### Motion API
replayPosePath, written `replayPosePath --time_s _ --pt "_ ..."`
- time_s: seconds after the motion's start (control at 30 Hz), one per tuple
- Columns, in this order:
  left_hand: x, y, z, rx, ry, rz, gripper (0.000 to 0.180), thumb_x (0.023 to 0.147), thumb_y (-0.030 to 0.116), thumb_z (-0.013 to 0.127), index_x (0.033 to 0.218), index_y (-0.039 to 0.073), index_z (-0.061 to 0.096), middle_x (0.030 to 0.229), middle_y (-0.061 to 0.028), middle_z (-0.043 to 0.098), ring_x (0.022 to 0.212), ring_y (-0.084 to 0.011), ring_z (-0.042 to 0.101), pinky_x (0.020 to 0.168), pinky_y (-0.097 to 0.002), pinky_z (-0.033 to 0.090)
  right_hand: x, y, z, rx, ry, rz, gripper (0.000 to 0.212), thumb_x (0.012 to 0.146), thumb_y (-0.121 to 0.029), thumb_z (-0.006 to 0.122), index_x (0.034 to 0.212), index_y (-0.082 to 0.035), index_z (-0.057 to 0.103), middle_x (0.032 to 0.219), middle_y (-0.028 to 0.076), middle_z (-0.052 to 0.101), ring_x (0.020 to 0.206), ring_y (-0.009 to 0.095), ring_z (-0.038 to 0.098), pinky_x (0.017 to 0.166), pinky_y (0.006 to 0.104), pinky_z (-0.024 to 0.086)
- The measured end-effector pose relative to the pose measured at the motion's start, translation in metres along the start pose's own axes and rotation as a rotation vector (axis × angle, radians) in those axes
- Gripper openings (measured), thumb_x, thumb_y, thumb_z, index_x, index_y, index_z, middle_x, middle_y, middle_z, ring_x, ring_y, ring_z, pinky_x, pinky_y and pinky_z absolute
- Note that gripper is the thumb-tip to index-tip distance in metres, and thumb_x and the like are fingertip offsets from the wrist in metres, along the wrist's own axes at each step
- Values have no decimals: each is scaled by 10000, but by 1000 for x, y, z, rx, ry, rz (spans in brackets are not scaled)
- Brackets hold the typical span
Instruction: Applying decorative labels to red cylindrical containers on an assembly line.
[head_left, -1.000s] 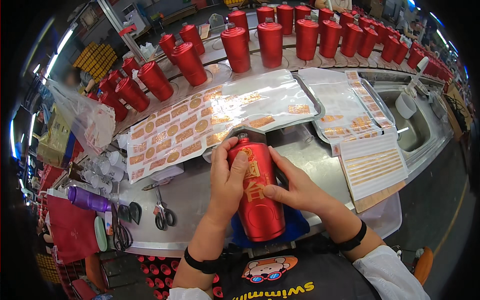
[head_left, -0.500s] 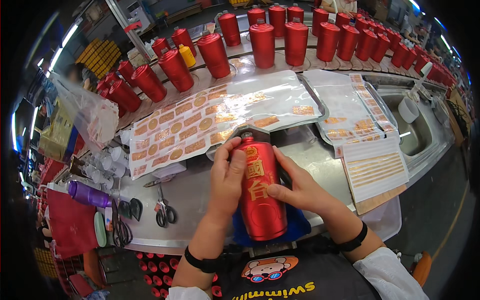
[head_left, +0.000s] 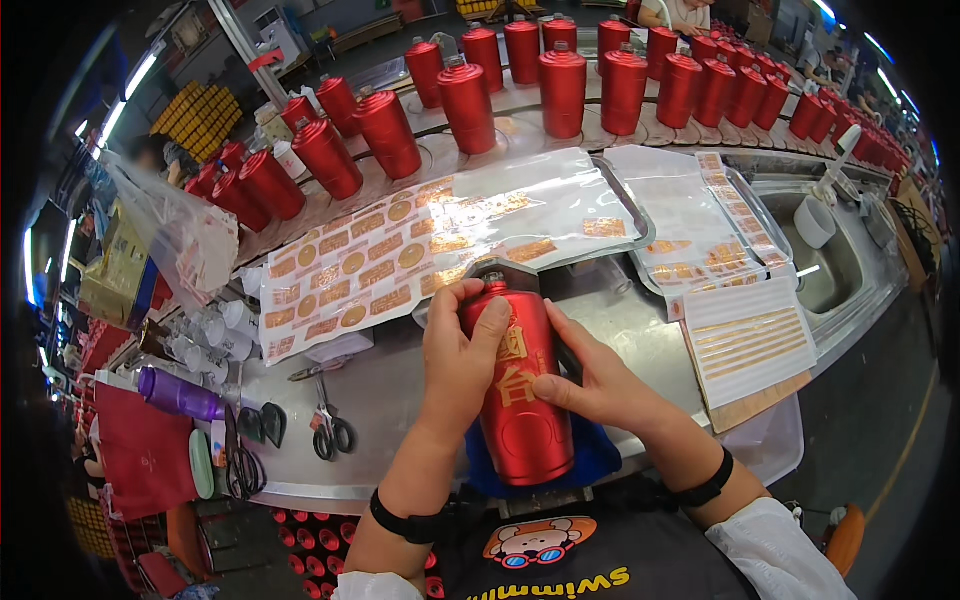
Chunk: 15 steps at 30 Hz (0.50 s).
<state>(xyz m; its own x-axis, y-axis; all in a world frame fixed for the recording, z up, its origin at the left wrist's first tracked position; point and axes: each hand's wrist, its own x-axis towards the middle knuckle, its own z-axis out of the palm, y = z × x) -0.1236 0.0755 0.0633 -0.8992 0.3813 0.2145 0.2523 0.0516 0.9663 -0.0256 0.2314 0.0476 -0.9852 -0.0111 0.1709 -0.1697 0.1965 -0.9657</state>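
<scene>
The red bottle [head_left: 520,395] lies on its side on a blue cloth [head_left: 590,460] at the near edge of the metal workbench [head_left: 400,385], its capped neck pointing away from the person. The left hand [head_left: 458,362] wraps over the bottle's upper left side, fingers together and thumb pressed flat near the shoulder. The right hand [head_left: 598,380] cups the opposite flank, fingertips pressing on the gold characters at mid-body. To do this well, I judge the pressure should be firm and even, rubbed outward from the middle of each gold mark so no edge lifts, with the left hand keeping the bottle from rolling on the cloth.

The bottle is matte red, cylindrical and narrowing to a short neck, with large gold characters and a faint embossed round mark lower down. Just beyond the fingertips lie clear sheets of gold stickers [head_left: 370,265]; further off stand rows of matching red bottles [head_left: 560,85]
</scene>
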Motion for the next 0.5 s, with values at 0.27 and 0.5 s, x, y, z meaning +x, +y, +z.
replayPosePath --time_s 0.27,0.5 --pt "0 -8 -2 -70 8 -15 384 958 283 579 1173 -32 529 1099 -121 583 993 -168 546 895 -295 443 0 3 1 -30 10 -21 995 846 -492 690 1470 95 184 1438 304 348 1372 355 348 1108 394 307" --pt "-8 -7 -4 -208 -20 -54 431 954 285 580 1234 -33 500 1148 -143 557 1053 -203 535 952 -326 420 0 3 1 -17 9 -11 988 848 -487 691 1472 90 186 1440 301 343 1370 347 351 1106 390 309"
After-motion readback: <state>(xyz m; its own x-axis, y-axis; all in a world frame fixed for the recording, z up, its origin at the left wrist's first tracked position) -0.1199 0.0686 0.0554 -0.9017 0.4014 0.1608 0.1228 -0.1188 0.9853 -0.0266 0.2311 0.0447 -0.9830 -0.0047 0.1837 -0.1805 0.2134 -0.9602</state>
